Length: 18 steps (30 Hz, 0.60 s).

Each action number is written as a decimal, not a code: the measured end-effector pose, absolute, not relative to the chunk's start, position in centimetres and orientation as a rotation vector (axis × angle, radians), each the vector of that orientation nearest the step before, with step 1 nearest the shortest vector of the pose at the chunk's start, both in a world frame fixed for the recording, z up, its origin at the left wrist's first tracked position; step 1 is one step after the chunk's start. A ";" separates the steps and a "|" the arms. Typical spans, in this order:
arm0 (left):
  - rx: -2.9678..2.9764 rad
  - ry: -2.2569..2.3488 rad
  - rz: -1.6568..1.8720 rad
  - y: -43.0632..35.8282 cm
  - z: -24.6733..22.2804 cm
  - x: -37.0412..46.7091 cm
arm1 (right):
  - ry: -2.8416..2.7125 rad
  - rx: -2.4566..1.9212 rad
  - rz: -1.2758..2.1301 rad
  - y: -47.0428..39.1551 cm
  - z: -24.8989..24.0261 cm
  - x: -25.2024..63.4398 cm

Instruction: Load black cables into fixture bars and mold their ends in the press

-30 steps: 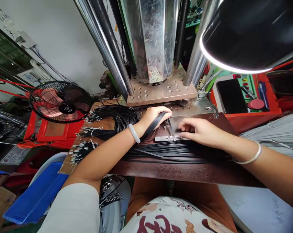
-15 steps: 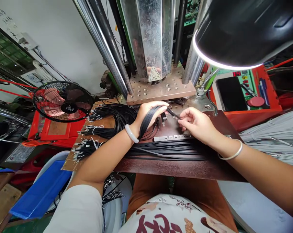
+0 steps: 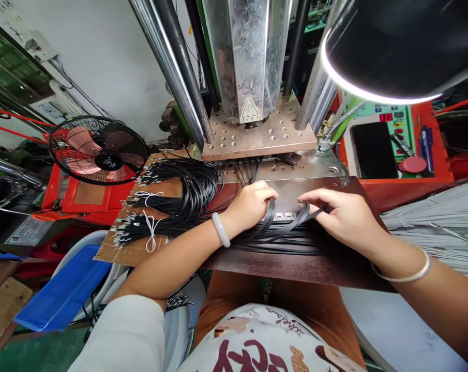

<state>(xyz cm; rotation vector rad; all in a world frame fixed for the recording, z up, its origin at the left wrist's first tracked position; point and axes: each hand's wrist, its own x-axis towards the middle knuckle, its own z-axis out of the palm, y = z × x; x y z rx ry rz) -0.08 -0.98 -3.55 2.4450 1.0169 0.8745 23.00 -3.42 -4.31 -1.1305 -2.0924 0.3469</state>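
Note:
Black flat cables (image 3: 291,225) loop up between my two hands, just above the dark red board. My left hand (image 3: 256,204) pinches one side of the loop, palm down. To its right, my right hand (image 3: 340,214) holds the other part between thumb and fingers. Beneath them more straight black cables (image 3: 280,245) lie side by side along the board. A slotted metal strip (image 3: 283,216) shows partly behind the loops. Left of my hands, bundles of coiled black cables (image 3: 195,188) with metal ends rest on cardboard, some tied with white string.
A press plate (image 3: 259,142) on steel columns stands just beyond my hands. A lamp (image 3: 385,46) hangs at upper right. A fan (image 3: 102,155) is at left, a phone (image 3: 373,150) at right. Grey cables (image 3: 439,217) lie far right.
Both hands have come down nearer the board's front. The cables no longer drape over the back of my left hand; they now loop between both hands. My right hand has moved right.

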 end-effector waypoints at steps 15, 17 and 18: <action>2.821 0.859 0.826 -3.5 -4.0 0.2 | -2.344 -0.956 0.155 -4.2 -5.4 22.2; 2.889 0.843 0.753 -3.9 -3.6 0.4 | -2.371 -0.965 0.085 -4.4 -5.3 22.1; 2.915 0.840 0.724 -4.1 -3.6 0.6 | -2.381 -0.968 0.052 -4.5 -5.3 22.0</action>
